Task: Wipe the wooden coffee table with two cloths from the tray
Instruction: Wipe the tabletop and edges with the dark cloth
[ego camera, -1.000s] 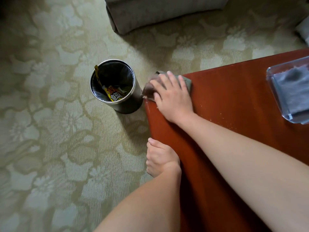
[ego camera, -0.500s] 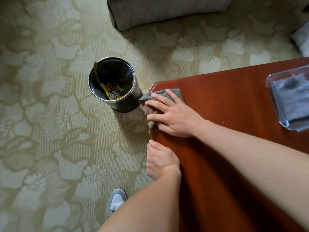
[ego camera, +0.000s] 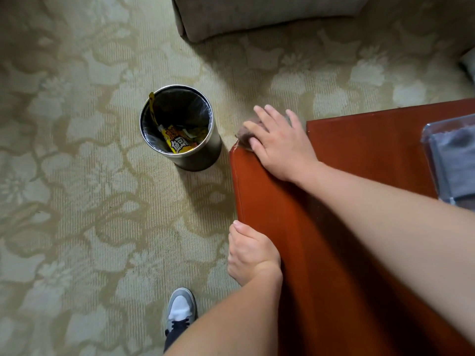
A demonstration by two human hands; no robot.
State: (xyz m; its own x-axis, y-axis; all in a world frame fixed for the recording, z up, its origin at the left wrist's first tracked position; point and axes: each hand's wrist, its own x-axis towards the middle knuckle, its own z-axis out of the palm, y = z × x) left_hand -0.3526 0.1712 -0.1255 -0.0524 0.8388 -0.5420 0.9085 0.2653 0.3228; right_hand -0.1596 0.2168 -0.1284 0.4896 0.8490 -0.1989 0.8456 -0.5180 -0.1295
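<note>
The red-brown wooden coffee table fills the right side. My right hand lies flat with straight, spread fingers on a grey-brown cloth, pressing it on the table's far left corner. The cloth and my fingertips hang past the corner, above the carpet. My left hand sits against the table's left edge, thumb up; its fingers fold down out of sight. A clear plastic tray at the right edge holds a second grey cloth.
A round metal waste bin with a black liner and wrappers stands on the patterned carpet just left of the corner. A grey sofa base is at the top. My grey-and-white shoe is on the carpet below.
My right hand slid the cloth toward me along the left edge, then back out to the far corner, where it now overhangs. My left hand stayed at the edge.
</note>
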